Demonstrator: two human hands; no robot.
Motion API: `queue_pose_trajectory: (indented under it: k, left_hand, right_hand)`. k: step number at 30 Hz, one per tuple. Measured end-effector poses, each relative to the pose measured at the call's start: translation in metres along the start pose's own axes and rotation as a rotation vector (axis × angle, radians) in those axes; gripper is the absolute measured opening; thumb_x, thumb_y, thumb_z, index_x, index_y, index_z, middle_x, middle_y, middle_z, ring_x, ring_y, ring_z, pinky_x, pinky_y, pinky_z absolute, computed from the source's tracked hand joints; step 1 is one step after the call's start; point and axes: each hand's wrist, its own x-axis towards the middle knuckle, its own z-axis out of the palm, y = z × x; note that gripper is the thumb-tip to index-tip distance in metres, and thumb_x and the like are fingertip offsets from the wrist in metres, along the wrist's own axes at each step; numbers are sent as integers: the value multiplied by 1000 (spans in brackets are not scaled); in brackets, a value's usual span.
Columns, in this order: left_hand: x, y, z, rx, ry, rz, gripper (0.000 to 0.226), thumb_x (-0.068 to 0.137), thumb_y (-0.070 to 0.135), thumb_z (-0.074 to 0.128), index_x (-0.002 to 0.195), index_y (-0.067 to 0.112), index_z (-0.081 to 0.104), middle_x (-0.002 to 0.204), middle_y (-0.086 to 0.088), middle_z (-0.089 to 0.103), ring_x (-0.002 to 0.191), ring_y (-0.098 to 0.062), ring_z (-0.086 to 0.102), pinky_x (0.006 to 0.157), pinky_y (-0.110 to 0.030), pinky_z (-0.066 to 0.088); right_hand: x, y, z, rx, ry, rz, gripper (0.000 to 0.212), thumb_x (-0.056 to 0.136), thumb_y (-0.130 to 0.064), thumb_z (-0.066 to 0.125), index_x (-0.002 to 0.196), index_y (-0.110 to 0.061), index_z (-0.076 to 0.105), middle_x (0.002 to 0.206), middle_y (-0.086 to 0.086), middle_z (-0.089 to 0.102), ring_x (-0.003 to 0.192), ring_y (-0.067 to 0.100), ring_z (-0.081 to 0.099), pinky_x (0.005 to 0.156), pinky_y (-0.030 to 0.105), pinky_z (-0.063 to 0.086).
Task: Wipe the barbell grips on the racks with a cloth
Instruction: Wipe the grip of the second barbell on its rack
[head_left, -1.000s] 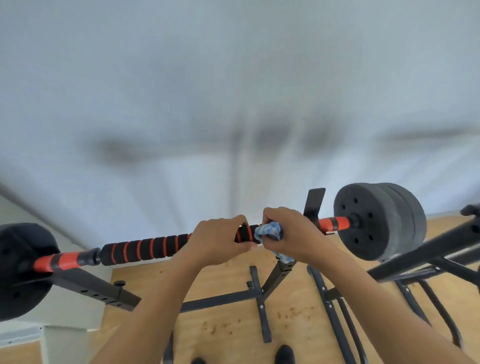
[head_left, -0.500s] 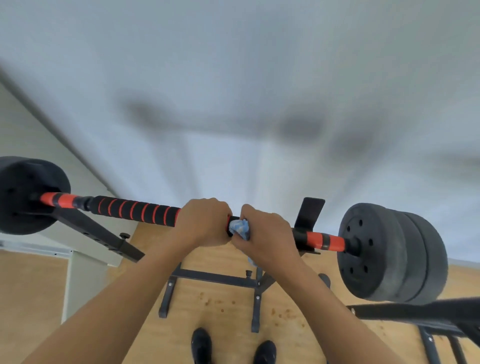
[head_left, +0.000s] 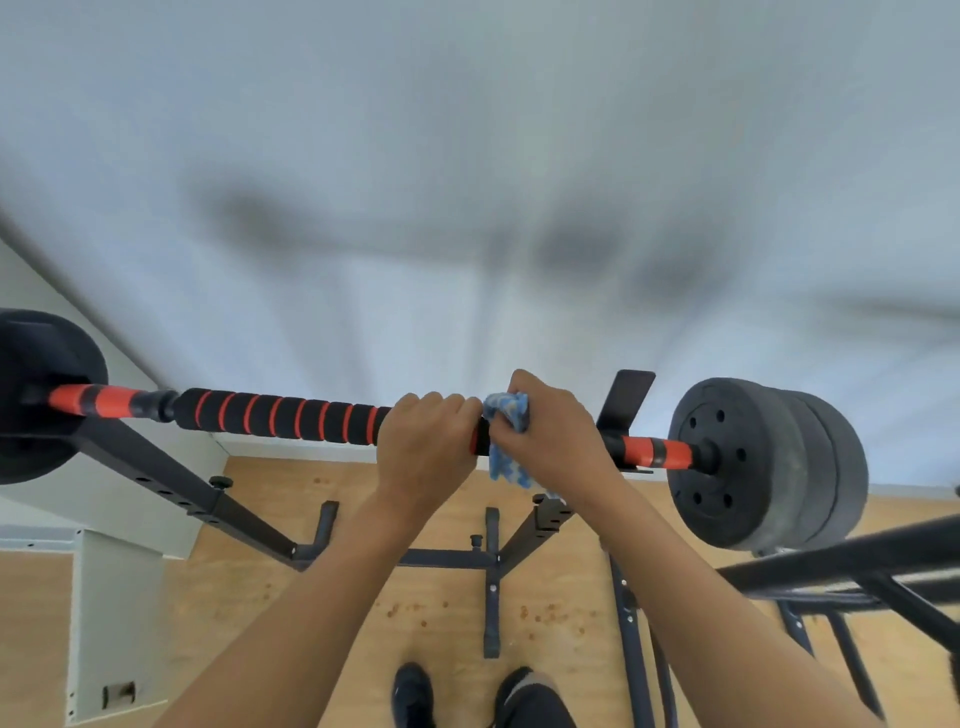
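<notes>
The barbell (head_left: 363, 430) lies across the rack (head_left: 626, 401), and both hands are up on it near its middle. The left hand (head_left: 423, 447) is bare, its fingers curled over the black-and-orange foam grip (head_left: 270, 415). Touching it on the side toward the grey weight plates (head_left: 763, 462), the right hand (head_left: 558, 441) clutches a blue-and-white cloth (head_left: 506, 431), bunched against the bar with a tail hanging just beneath it. From where I stand this looks like the wiping stroke itself, one hand bracing and the other rubbing. To do it well, I would keep the left hand firm so the bar cannot roll in the rack's hooks, and wrap the cloth right around the grip rather than only over its top, twisting the wrist while sliding along the bar so the underside and the grooves between the orange rings are reached. The patch under the bracing hand needs its turn too, so that hand should shift along the bar when the cloth arrives. The long ribbed stretch beyond the left hand, running toward the far plate, probably remains to be done, though I cannot tell from its look whether it is clean.
</notes>
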Motion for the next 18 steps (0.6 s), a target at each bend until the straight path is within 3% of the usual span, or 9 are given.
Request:
queue_pose_trajectory:
  k: [1,3,5,7,9,11,14,18]
  left_hand:
    - [0,3,0,4,-3,9,32,75,2,58,64,21,35,52,4,32,48,-20,29,55,-32,23]
    - [11,3,-9,24,-218,18,27,78,12,65,67,21,43,54,8,37,49,-18,36,53,-30,25]
    - [32,-4,-21,-55,-579,15,16,84,32,67,76,22,57,60,8,53,52,-14,50,54,-27,32]
    - [57,-20,-34,-277,-995,-58,23,83,46,73,85,23,68,66,6,70,56,-11,65,60,-25,46]
    - [70,-27,-41,-432,-1208,-94,24,85,40,75,85,16,71,69,2,76,57,-12,70,63,-26,53]
    - [66,-22,-39,-355,-1116,-60,19,85,31,67,75,15,66,60,2,70,50,-15,64,57,-25,49]
    - [40,-13,-27,-50,-626,31,23,89,32,58,70,20,52,59,7,54,47,-15,49,50,-26,34]
    - [9,-12,-7,-4,-135,133,39,77,12,71,66,20,35,48,3,42,42,-18,28,50,-28,22]
  right_hand:
    - [-1,0,0,-1,-3,11,15,93,-29,59,87,-24,47,72,-9,57,72,13,59,72,33,49]
    - [-2,0,-2,18,2,13,14,90,-30,60,85,-24,49,71,-8,59,71,13,61,72,34,52]
    - [-2,1,-6,56,-6,-8,16,87,-28,61,78,-26,47,67,-8,55,66,11,57,67,34,50]
    - [-3,0,-8,78,-22,-26,20,86,-23,63,75,-23,46,64,-5,51,61,11,51,65,34,47]
    - [-4,-2,-8,72,-12,-31,18,86,-23,64,77,-20,48,65,0,53,62,13,52,66,37,49]
    - [-4,-3,-6,55,11,-21,20,86,-24,64,78,-22,45,65,-3,53,64,14,54,65,35,48]
    - [-11,-5,-1,-15,25,-16,21,87,-25,62,83,-22,42,66,-7,53,67,17,57,64,35,48]
    - [-21,-7,6,-141,103,-31,22,89,-30,64,90,-21,44,76,-6,57,72,18,59,65,34,50]
